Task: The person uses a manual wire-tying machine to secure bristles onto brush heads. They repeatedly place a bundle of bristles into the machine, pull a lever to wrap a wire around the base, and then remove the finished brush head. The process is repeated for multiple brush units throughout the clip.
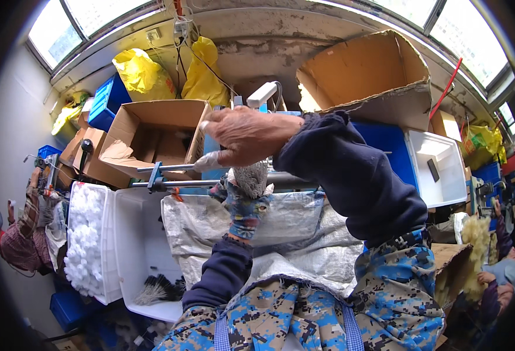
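Note:
My left hand [247,207], in a patterned cloth glove, is closed around a grey bristle brush [250,178], whose bristles point up just in front of a metal bar [287,180]. Above it, my right hand [243,134] reaches across to the left with its back up. White coverings wrap its thumb and a fingertip, and these stand apart with nothing visible between them; the other fingers are partly hidden. Beneath the right hand is a blue machine part [212,149], next to thin metal rods [178,168] with a blue clamp [155,177].
A cardboard box [120,137] stands behind at left, a bigger one [380,96] at right. White tubs hold white pieces [86,234] and dark and grey bristle bundles [155,291]. A silvery sheet [193,225] hangs over my lap. Other people work at both sides.

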Tool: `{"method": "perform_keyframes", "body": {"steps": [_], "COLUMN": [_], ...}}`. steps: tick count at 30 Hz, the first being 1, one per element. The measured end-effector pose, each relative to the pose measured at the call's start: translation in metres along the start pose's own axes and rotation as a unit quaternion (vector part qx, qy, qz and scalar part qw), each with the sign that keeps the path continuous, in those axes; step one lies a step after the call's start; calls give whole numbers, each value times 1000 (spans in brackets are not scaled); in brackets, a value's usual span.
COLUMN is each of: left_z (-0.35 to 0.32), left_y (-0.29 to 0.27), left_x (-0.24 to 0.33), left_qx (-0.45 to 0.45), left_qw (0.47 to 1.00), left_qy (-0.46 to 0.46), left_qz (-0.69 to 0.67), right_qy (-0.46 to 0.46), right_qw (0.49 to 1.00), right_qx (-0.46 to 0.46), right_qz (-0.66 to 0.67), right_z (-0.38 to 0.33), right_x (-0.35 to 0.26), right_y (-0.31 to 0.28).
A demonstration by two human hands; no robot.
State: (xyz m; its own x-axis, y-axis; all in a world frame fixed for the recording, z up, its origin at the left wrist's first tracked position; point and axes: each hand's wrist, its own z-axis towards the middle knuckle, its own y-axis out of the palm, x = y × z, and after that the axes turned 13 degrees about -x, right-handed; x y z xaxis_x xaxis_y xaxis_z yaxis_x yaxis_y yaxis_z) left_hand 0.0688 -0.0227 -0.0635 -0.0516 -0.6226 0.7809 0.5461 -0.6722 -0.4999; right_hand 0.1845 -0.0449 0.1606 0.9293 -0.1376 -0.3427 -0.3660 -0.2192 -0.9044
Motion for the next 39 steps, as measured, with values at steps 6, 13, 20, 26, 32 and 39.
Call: {"method": "perform_keyframes", "body": {"steps": [6, 13, 20, 26, 32, 39], "left_z": [-5, -4, -3, -4, -5, -7], "left_y": [17, 1, -6, 1, -7, 12], "left_x": [-18, -14, -16, -1, -23, -29], "left_qx": [-58, 33, 48, 56, 54, -10], "left_qw": [997, 958, 973, 995, 992, 997], "left_qy": [-21, 33, 28, 52, 27, -34], "left_qz": [-35, 283, 222, 70, 113, -66], "right_qy": [8, 30, -28, 31, -11, 59], "right_qw": [1000, 998, 999, 974, 999, 997], "right_qx": [-12, 30, 18, -166, -7, -48], "right_qz": [-15, -46, 27, 152, 30, -16], "right_z": [-3, -24, -17, 18, 4, 4], "right_x": [7, -13, -15, 30, -7, 1], "right_y": [34, 41, 13, 64, 19, 71]}}
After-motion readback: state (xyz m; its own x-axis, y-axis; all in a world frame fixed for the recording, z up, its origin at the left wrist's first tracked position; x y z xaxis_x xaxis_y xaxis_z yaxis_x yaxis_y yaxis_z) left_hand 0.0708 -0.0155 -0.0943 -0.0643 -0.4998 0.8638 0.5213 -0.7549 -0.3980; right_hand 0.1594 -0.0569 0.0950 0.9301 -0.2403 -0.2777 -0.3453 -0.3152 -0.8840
